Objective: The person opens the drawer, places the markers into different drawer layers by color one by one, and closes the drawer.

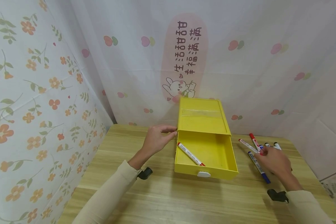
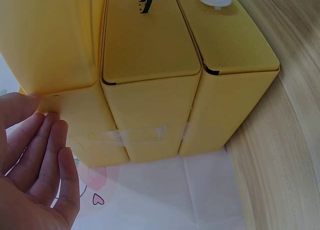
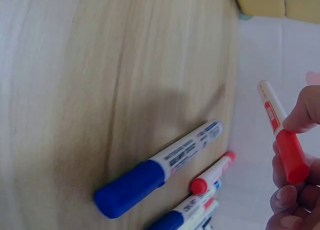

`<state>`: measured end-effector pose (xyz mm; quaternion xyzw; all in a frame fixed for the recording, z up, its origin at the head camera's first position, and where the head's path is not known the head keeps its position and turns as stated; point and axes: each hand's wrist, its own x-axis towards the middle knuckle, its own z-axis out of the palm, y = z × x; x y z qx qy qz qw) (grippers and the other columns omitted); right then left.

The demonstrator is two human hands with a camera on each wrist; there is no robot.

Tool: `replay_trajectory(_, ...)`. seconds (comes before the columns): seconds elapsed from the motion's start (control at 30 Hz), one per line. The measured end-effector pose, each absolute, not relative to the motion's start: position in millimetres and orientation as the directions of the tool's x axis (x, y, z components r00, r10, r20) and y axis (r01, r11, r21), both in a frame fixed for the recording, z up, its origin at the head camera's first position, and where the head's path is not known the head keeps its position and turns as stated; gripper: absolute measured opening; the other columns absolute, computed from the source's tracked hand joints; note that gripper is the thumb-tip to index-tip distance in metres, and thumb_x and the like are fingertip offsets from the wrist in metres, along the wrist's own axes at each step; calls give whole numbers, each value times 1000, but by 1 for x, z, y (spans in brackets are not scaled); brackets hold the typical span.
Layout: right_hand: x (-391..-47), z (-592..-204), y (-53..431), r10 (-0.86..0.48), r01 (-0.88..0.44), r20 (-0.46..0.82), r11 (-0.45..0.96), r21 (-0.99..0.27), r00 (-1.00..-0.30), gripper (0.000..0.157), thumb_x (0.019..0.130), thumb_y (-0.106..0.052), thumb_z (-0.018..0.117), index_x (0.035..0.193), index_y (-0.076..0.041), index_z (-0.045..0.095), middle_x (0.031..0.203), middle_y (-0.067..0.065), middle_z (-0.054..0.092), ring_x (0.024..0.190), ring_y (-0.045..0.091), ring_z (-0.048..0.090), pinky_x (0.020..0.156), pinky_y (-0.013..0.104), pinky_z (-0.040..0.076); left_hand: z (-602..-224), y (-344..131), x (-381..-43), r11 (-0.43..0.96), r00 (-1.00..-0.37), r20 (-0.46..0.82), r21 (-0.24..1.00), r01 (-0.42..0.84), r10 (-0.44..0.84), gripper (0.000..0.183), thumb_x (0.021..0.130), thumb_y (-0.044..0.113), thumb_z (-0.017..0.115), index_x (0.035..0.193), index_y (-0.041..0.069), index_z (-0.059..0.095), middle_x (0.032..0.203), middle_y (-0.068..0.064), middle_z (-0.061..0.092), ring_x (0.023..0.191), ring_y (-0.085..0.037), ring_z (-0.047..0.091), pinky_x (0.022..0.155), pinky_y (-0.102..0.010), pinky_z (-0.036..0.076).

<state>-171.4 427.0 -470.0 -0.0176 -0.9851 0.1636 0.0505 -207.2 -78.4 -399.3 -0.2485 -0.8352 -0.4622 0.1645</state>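
Note:
A yellow drawer unit [image 1: 203, 116] stands against the back cloth. Its top drawer [image 1: 206, 171] is pulled out, with a red-capped white marker [image 1: 191, 154] lying slantwise inside. At the unit's left side, my left hand [image 1: 158, 138] touches the upper front edge with relaxed fingers; the left wrist view shows these fingertips [image 2: 60, 127] by the yellow side wall. On the right, my right hand [image 1: 275, 160] pinches another white marker [image 3: 271, 108] by its red cap, above the table. Below it lie a blue-capped marker [image 3: 132, 189] and a smaller red-capped one [image 3: 212, 172].
Several more markers lie partly hidden behind the right hand, including a red-capped one [image 1: 254, 140] and one with a dark cap [image 1: 277, 145]. A wooden table [image 1: 145, 199] carries everything. Printed cloth [image 1: 134, 46] hangs behind and at the left.

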Motion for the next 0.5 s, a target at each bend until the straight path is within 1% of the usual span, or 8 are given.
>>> replay_trajectory(0.27, -170, -460, 415, 19, -38, 172, 946, -322, -985, 39, 101, -38, 70, 100, 1, 72, 70, -1, 48, 62, 21, 44, 50, 35, 31, -400, -79, -208, 443, -810, 521, 679, 585, 269, 19, 98, 13, 85, 115, 4, 86, 108, -8, 84, 98, -29, 82, 86, -44, 66)
replay_trajectory(0.4, -169, -456, 409, 3, -65, 204, 943, -326, -979, 35, 100, -34, 72, 102, 1, 72, 69, -2, 47, 60, 19, 42, 49, 35, 31, -399, -79, -208, 441, -808, 523, 679, 587, 270, 19, 98, 13, 85, 114, 4, 86, 108, -8, 84, 98, -29, 82, 85, -43, 66)
replay_trajectory(0.5, -169, -452, 405, -8, -76, 210, 945, -317, -978, 30, 99, -32, 72, 100, -2, 70, 68, -3, 46, 60, 19, 41, 49, 35, 30, -399, -79, -208, 442, -810, 521, 681, 585, 270, 19, 98, 13, 85, 114, 4, 86, 108, -8, 84, 99, -29, 82, 86, -43, 66)
